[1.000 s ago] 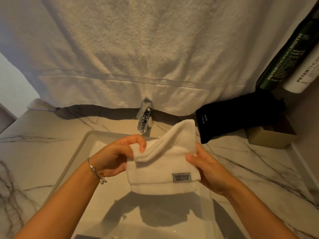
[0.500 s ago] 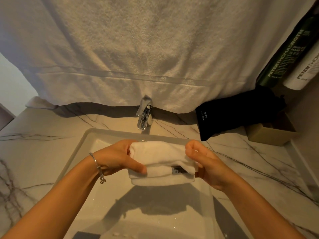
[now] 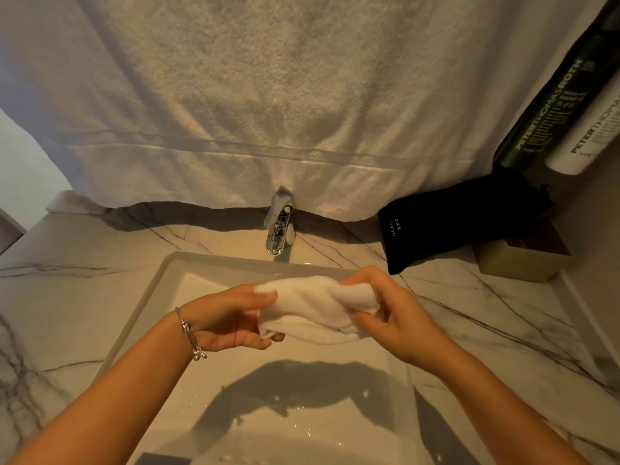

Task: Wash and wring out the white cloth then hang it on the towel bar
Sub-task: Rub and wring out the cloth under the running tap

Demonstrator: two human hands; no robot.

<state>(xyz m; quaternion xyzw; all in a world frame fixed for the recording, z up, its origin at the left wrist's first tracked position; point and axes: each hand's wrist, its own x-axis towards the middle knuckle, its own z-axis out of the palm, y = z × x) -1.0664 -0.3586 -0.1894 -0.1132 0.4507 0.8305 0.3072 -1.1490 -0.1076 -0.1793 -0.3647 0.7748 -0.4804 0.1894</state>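
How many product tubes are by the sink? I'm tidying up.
2, both at the upper right edge: a dark green tube and a white tube right of it, touching. Both are cut off by the frame; others may lie outside it.

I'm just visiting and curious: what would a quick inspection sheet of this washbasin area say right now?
Surface: marble counter with dark veins, rectangular sink set into it; droplets in the basin.
Job's things: white cloth bunched into a roll, held over the sink; towel bar not seen.
Clutter: black pouch leaning on a tan box; green tube and white tube at far right.
Hands: left hand and right hand each grip one end of the cloth; bracelet on the left wrist.
Cables: nothing seen.
Surroundings: chrome faucet, no water seen running; large towel hanging behind it.
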